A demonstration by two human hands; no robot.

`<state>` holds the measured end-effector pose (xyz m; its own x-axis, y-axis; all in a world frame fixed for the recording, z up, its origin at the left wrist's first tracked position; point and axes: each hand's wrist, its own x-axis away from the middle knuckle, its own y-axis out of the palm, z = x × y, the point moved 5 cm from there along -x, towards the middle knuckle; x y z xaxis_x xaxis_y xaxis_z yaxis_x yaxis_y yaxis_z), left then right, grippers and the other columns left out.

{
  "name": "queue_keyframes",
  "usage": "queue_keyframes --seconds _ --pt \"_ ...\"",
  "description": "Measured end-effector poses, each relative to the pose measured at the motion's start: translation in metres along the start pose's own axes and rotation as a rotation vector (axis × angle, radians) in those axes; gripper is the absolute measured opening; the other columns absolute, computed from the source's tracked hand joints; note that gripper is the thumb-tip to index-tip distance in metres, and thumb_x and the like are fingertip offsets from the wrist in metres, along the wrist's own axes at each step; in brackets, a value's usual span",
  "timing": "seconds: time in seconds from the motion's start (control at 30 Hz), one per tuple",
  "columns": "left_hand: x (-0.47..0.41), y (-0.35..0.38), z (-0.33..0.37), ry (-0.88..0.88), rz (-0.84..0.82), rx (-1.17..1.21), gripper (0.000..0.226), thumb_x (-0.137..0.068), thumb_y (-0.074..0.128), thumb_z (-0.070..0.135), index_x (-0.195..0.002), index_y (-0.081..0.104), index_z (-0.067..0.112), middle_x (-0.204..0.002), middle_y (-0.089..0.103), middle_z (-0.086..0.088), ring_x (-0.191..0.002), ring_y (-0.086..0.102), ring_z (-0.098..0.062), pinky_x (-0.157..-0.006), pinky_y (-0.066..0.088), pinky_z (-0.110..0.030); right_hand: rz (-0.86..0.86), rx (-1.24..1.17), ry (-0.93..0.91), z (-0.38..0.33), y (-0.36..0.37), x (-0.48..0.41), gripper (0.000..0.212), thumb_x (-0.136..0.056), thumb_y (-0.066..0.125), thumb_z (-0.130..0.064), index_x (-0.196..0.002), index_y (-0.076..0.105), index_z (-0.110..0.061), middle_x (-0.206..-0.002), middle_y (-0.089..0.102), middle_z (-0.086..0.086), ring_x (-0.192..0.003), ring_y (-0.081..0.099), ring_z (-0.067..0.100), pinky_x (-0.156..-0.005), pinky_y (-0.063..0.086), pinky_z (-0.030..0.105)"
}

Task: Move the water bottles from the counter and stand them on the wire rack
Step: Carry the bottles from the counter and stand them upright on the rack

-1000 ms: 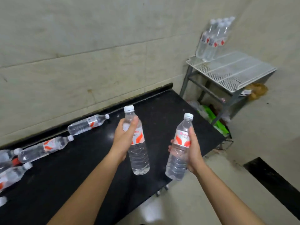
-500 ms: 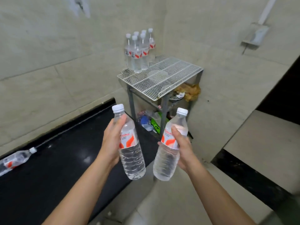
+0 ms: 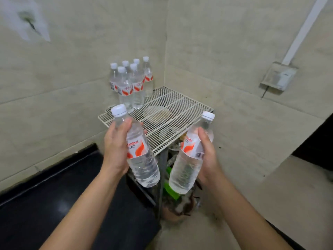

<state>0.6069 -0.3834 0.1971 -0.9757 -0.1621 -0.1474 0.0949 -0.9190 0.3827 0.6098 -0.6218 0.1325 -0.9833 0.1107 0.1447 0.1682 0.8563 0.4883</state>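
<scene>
My left hand (image 3: 115, 150) grips a clear water bottle (image 3: 138, 156) with a white cap and an orange-and-white label, held in the air just in front of the wire rack's near left edge. A second, matching bottle (image 3: 187, 165) is gripped by my right hand (image 3: 209, 156) near the rack's front corner. The white wire rack (image 3: 182, 112) stands in the room's corner on a grey metal frame. Several water bottles (image 3: 131, 85) stand upright at its back left. The black counter (image 3: 63, 199) fills the lower left.
Tiled walls meet behind the rack. Clutter with green packaging (image 3: 171, 190) lies under the rack on the floor. A wall box with a white conduit (image 3: 278, 76) hangs on the right wall. A dark opening (image 3: 317, 141) lies at far right.
I have turned from the counter toward the rack and come closer; both held bottles now sit right before its front edge. The lying bottles on the counter have left the view.
</scene>
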Motion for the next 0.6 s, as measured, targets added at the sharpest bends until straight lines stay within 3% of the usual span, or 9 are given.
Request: queue_keyframes --seconds 0.13,0.23,0.27,0.37,0.47,0.6 --pt "-0.070 0.021 0.002 0.126 0.024 -0.104 0.035 -0.082 0.075 0.040 -0.105 0.065 0.015 -0.092 0.073 0.000 -0.080 0.071 -0.013 -0.069 0.056 -0.026 -0.010 0.008 -0.074 -0.043 0.022 -0.064 0.079 -0.059 0.092 -0.054 -0.118 0.060 -0.012 -0.088 0.064 0.011 -0.079 0.065 0.026 -0.083 0.051 0.047" --pt "-0.114 0.029 -0.005 0.170 0.075 -0.173 0.037 -0.076 0.081 0.039 -0.105 0.066 0.021 -0.103 0.075 -0.002 -0.091 0.072 -0.016 -0.079 0.058 -0.034 0.027 0.117 -0.191 -0.063 0.033 -0.099 0.045 -0.069 0.085 -0.035 -0.103 0.066 -0.013 -0.080 0.068 0.007 -0.071 0.067 0.025 -0.077 0.055 0.048" --pt "-0.127 0.030 -0.009 0.170 0.079 -0.184 0.039 -0.077 0.082 0.036 -0.109 0.066 0.021 -0.108 0.075 -0.003 -0.096 0.073 -0.019 -0.083 0.059 -0.038 0.034 0.163 -0.215 -0.065 0.037 -0.109 0.042 -0.068 0.086 -0.034 -0.101 0.068 -0.014 -0.081 0.070 0.008 -0.073 0.068 0.026 -0.078 0.056 0.049" --pt "-0.165 0.032 -0.024 0.138 0.099 -0.203 0.040 -0.082 0.082 0.033 -0.119 0.068 0.025 -0.117 0.075 0.000 -0.106 0.072 -0.021 -0.092 0.058 -0.047 0.052 0.290 -0.256 -0.065 0.049 -0.140 0.049 -0.065 0.089 -0.042 -0.102 0.069 -0.018 -0.094 0.073 0.011 -0.086 0.071 0.031 -0.086 0.058 0.052" --pt "-0.190 0.036 -0.038 0.100 0.154 -0.254 0.049 -0.079 0.082 0.043 -0.124 0.066 0.031 -0.122 0.073 0.004 -0.110 0.071 -0.019 -0.096 0.057 -0.051 0.044 0.402 -0.268 -0.060 0.060 -0.171 0.044 -0.074 0.085 -0.042 -0.107 0.067 -0.021 -0.104 0.075 0.006 -0.095 0.074 0.023 -0.086 0.061 0.043" --pt "-0.211 0.038 -0.054 0.080 0.271 -0.319 0.051 -0.075 0.079 0.059 -0.120 0.066 0.039 -0.119 0.073 0.008 -0.108 0.072 -0.019 -0.093 0.058 -0.052 -0.036 0.605 -0.310 -0.054 0.075 -0.212 0.056 -0.069 0.085 -0.056 -0.112 0.063 -0.027 -0.106 0.070 -0.006 -0.096 0.069 0.010 -0.082 0.057 0.031"
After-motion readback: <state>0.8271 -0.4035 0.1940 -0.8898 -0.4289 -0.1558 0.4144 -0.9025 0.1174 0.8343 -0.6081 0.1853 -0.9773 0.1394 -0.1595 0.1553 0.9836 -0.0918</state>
